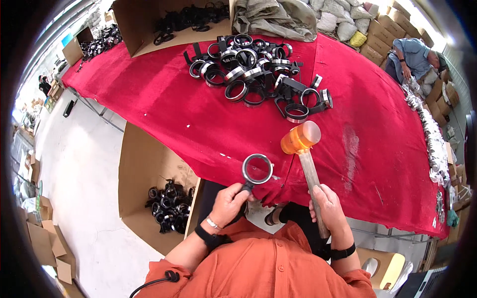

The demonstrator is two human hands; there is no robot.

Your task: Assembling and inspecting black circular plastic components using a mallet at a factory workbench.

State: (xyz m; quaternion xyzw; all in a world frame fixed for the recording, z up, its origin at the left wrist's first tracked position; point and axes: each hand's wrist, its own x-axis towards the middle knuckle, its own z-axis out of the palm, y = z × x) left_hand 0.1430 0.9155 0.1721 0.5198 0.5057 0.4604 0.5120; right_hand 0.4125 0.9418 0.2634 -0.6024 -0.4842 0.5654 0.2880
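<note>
My left hand [228, 205], closed, grips the short black handle of a ring-shaped piece like a magnifying glass [271, 170]. Its round rim is black with a silver band; I cannot tell if there is glass in it. The ring is held up above the near edge of the red cloth. In my right hand [328, 207] is a mallet [309, 169], its wooden handle wrapped by my fingers. The mallet's orange, see-through head [295, 140] points away from me, right of the ring and apart from it. Beyond it lies a heap of similar black-and-silver rings [246, 74].
A red cloth [223, 131] covers the table. Cardboard boxes holding black pieces stand at the far edge [141, 47] and below left [131, 198]. Crumpled grey sheeting [276, 20] lies behind the heap. A person in blue [415, 54] bends at far right, near cartons and sacks.
</note>
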